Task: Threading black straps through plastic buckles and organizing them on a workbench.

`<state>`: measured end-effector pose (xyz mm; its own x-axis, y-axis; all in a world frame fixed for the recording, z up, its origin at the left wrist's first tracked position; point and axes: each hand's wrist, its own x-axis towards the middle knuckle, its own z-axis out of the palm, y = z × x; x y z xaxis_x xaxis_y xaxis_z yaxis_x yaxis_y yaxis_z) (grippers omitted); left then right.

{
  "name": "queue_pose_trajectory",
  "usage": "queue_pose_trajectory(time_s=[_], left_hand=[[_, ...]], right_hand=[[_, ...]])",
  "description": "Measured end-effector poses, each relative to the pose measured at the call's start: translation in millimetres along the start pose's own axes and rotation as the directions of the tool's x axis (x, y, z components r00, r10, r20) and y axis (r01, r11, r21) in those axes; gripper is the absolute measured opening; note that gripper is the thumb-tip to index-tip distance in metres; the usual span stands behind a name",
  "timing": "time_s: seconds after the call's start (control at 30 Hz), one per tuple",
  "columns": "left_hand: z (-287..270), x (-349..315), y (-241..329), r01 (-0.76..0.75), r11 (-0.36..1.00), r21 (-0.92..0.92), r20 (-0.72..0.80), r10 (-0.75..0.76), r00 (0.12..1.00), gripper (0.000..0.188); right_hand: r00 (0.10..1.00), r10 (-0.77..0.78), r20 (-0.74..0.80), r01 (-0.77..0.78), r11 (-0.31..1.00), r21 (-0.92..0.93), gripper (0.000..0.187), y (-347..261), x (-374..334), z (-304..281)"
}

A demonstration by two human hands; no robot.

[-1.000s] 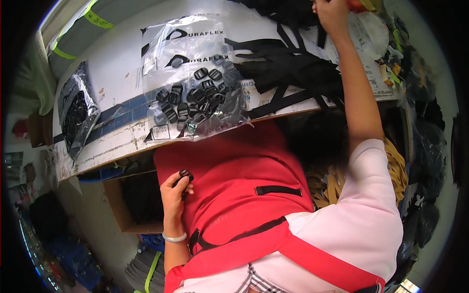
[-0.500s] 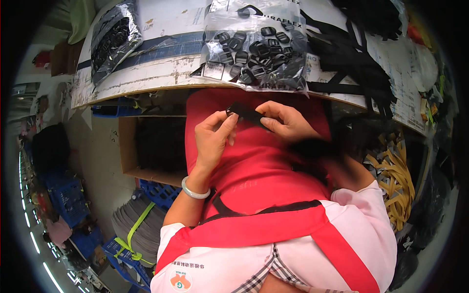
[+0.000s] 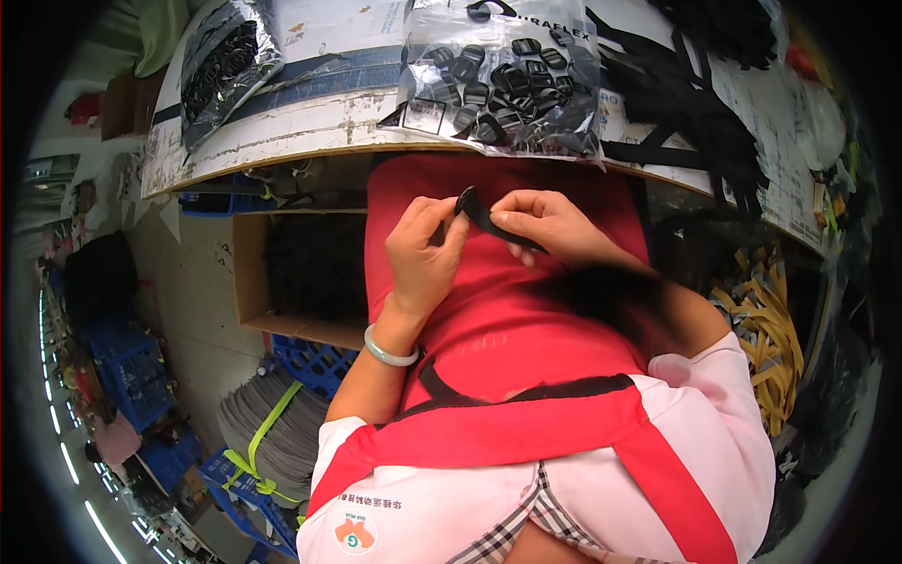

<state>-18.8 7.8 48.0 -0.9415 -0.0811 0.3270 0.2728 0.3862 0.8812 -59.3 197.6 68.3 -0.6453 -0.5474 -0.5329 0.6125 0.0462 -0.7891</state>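
Note:
My left hand [image 3: 425,252], with a pale bangle at the wrist, pinches a small black piece that looks like a buckle [image 3: 465,199] between thumb and fingertips. A black webbing strap [image 3: 485,222] runs from it, slanting down to the right. Thumb and fingers of my right hand [image 3: 552,226] are closed on that strap. Both hands are above the lap of my red apron [image 3: 498,310], just short of the table edge. Fingers hide how strap and buckle are joined. A dark blurred thing [image 3: 606,287] lies across my right forearm; its kind is unclear.
On the worn white table [image 3: 348,141] lies a clear bag of black buckles [image 3: 507,89]. Another bag of black parts [image 3: 224,70] is left of it, loose black straps [image 3: 691,122] to its right. Below are a cardboard box [image 3: 252,273], grey coiled webbing [image 3: 272,437] and yellow straps [image 3: 770,348].
The strap now bends and slants more steeply between my hands, and its buckle end is tipped up. My left hand has come closer to the right. The whole view has shifted slightly.

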Motion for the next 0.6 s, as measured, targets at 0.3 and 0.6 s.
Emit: queue_pose_trajectory(time_s=[0.3,0.6], left_hand=[[-3.6,1.4,-0.3,-0.051,0.995,0.087,-0.032,0.054,0.998,0.016],[1.6,1.3,-2.1,-0.064,0.995,0.071,-0.071,0.070,0.995,0.015]], right_hand=[[0.999,-0.020,0.027,0.010,0.944,0.330,0.016,1.0,6.3,3.2],[0.996,-0.026,0.082,-0.025,0.825,0.564,0.016,3.1,8.5,14.1]])
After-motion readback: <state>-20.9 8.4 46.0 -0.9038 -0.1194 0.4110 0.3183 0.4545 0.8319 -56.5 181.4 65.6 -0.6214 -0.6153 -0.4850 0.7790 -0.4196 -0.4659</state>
